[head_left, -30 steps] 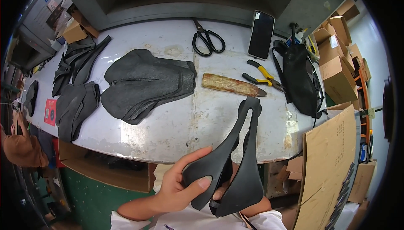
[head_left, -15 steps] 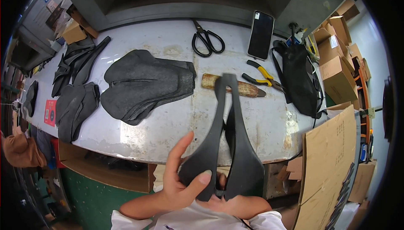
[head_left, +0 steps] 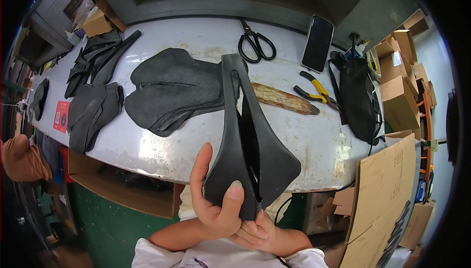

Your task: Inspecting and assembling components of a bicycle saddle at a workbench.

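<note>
A black bicycle saddle with a long central slot is held over the table's front edge, its narrow nose pointing away and slightly left. My left hand is closed around the saddle's wide left wing, thumb on top. At the rear end, my right hand pinches close to the edge where the slot ends; part of its grip is hidden under the saddle. Beyond the nose lies a stack of dark grey saddle-shaped cover pieces. A worn tool handle with a short dark tip is partly covered by the saddle.
Black-handled scissors, a phone, yellow-and-black pliers and a black bag lie on the white table. More dark pieces sit at the left. Cardboard stands at the right edge.
The saddle has turned, its nose swinging left over the edge of the cover stack. My right hand's fingers, mostly hidden before, now show at the saddle's rear. The whole view has shifted slightly.
</note>
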Demonstrator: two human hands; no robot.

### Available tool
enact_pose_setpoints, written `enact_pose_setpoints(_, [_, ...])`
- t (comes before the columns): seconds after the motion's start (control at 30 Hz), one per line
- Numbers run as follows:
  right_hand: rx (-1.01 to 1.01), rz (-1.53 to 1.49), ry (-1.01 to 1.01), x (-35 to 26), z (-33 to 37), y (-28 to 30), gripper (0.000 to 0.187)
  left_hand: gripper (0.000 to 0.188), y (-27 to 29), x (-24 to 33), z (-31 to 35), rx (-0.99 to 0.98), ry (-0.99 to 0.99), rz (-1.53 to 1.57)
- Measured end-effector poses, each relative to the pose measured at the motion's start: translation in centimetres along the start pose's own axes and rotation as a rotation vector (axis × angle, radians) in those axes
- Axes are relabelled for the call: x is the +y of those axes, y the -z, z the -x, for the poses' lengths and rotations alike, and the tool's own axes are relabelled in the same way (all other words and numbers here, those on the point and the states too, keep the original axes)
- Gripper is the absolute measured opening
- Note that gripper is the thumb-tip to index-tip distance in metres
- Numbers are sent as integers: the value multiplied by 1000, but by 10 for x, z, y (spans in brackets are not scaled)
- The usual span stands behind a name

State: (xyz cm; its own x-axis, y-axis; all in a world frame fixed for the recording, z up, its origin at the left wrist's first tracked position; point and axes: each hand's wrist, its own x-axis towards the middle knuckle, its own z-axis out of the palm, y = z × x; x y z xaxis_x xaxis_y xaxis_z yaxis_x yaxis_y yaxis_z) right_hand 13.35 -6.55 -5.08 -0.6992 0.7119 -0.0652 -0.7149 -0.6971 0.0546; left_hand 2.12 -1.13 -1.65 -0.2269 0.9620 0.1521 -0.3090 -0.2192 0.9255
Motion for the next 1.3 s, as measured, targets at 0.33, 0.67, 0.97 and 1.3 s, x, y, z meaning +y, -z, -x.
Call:
enact_pose_setpoints(0.33, [176,929,500,-12,12,16,40,62,16,-3,-12,-110,-7,-41])
enact_pose_setpoints(0.67, [-191,1606,738,-19,-11,0,92,62,13,9,-16,-85,77,-8])
enact_pose_setpoints(0.97, [-155,2457,802,-54,3,1,83,58,33,2,-21,-201,-94,-405])
enact_pose_setpoints(1.3, [318,1671,770,-81,7,-21,25,78,46,29,-33,-510,-100,-412])
